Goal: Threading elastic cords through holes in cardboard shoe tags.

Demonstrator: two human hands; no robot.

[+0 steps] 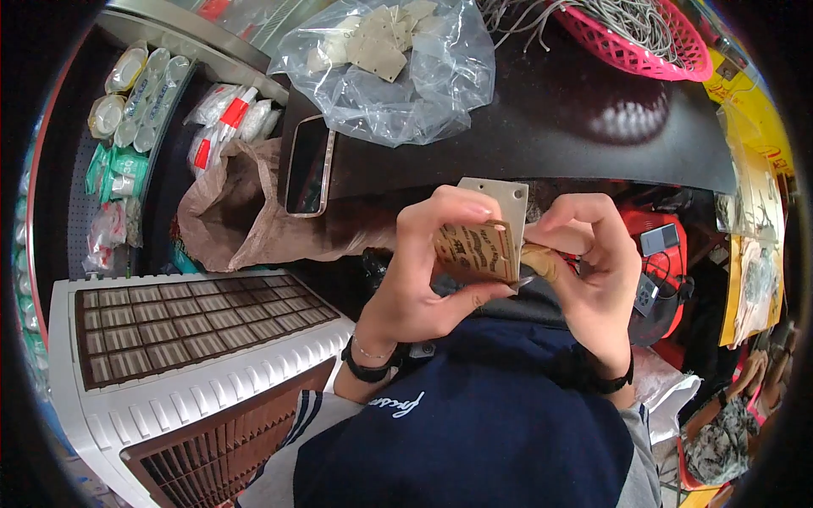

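White slotted trays [161,326] are seen left of and below the left hand, the upper one nearly filled with rows of small brown cards; a second tray [229,444] lower down is also loaded, so a large share of the packing is judged done. Beyond both hands a dark tabletop [542,118] carries a clear plastic bag [398,68] of pale square plates (stock not yet used up, by the look of it), a pink basket [644,38] of grey wires up and to the right, and a phone [306,165] lying flat, up and left of the left hand. A crumpled brown bag [233,212] sits just left of the left hand.

One brown printed card [476,251] is held between the hands, with a pale square plate [500,199] directly behind it. The left hand [423,271] is closed on the card's left edge, thumb below and fingers curled over the top. The right hand [589,262] is pinched on a small tan piece [539,261] at the card's right edge. Whether that piece is already attached cannot be told. This unit is judged mid-assembly, not yet placed in a tray.
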